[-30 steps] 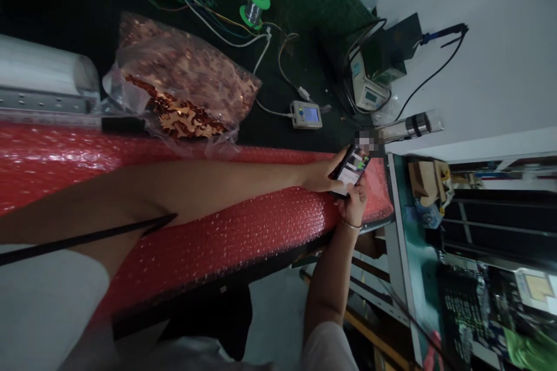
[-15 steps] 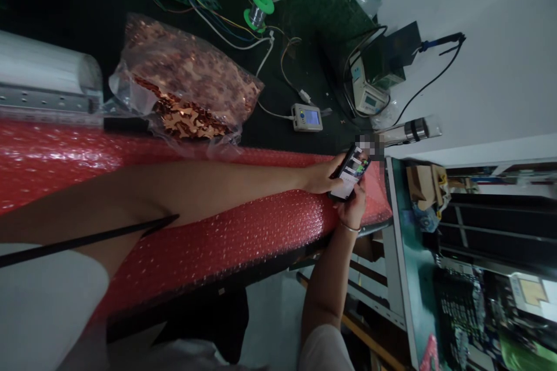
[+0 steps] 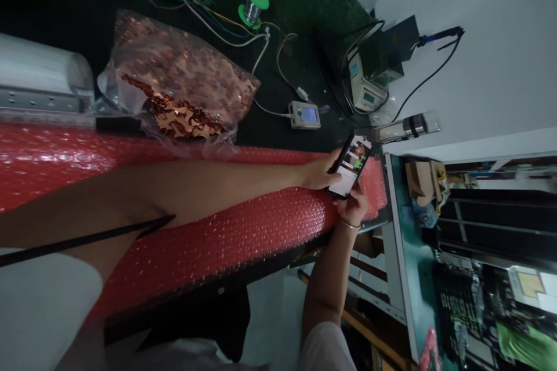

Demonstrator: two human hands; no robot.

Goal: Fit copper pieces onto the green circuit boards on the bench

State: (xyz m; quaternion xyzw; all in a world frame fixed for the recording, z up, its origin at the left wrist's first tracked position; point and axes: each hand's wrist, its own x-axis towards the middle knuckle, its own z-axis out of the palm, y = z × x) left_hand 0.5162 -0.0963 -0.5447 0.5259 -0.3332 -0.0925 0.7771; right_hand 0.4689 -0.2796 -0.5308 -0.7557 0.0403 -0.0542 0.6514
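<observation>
Fingers of both hands curl closed round a phone point(image 3: 349, 165): the left hand point(image 3: 317, 174) grips its left edge, the right hand point(image 3: 354, 206) cups it from below. Phone sits tilted, screen lit, above the end of the red bubble wrap point(image 3: 243, 226), near the bench edge point(image 3: 394, 214). A meter point(image 3: 304, 115) lies well apart.
</observation>
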